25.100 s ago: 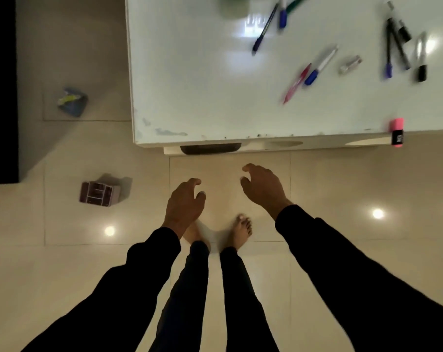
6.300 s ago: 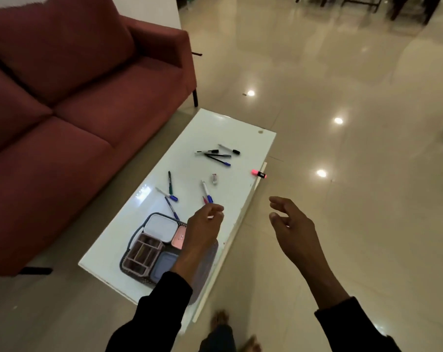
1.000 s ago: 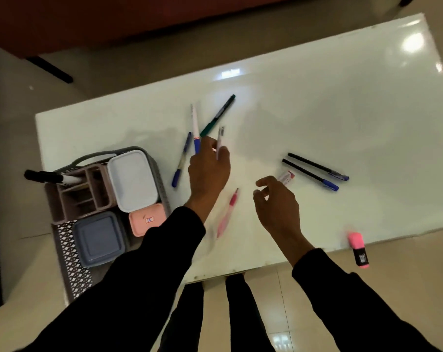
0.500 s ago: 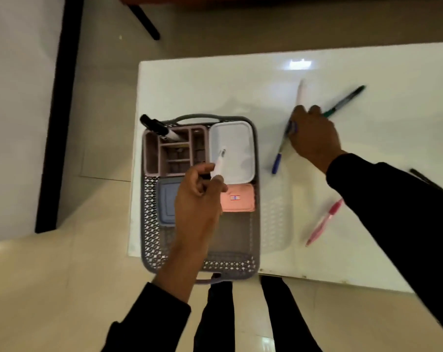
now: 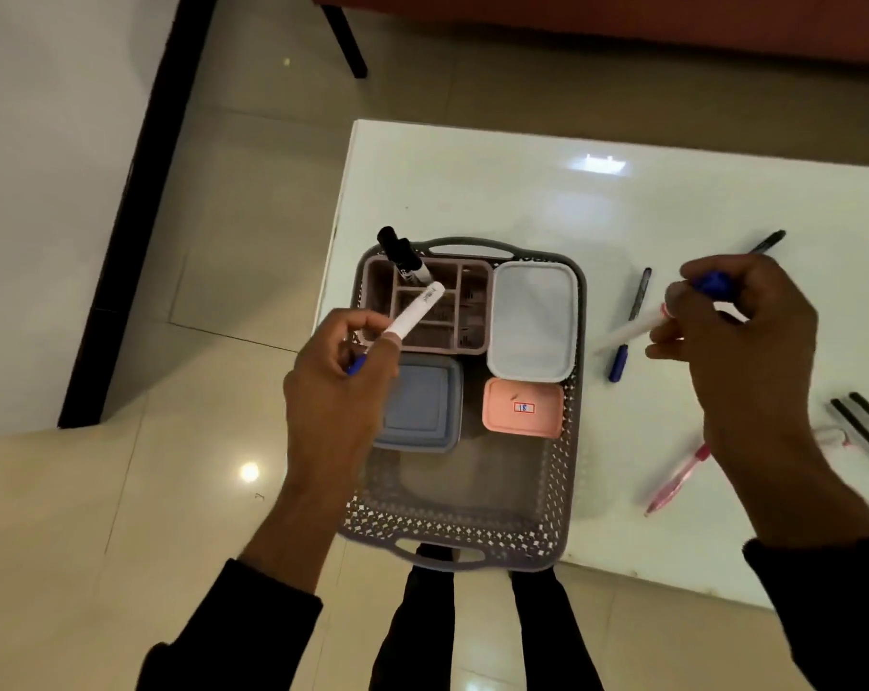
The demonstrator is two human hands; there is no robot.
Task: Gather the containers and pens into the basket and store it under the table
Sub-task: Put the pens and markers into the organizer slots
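Note:
A grey perforated basket [image 5: 472, 533] sits on the near left corner of the white table [image 5: 472, 192]. Inside it are a pink divided organizer [image 5: 472, 311] with a black marker [image 5: 403, 255] standing in it, a white container [image 5: 534, 319], a blue-grey container [image 5: 420, 403] and a small pink container [image 5: 522, 407]. My left hand [image 5: 340, 396] pinches a white pen [image 5: 417, 306] above the organizer. My right hand [image 5: 741, 336] grips a white pen with a blue cap [image 5: 631, 329] above the table, right of the basket.
Loose on the table lie a blue-tipped pen [image 5: 629, 326], a pink pen [image 5: 676, 478], a dark pen [image 5: 769, 240] and two black pens [image 5: 866, 431] at the right edge. A red sofa [image 5: 621, 17] stands behind the table. My legs are at the table's near edge.
My right hand has lifted a white blue-capped pen off the table. My left hand has carried its white pen further over the organizer. The camera has shifted so the basket sits more central.

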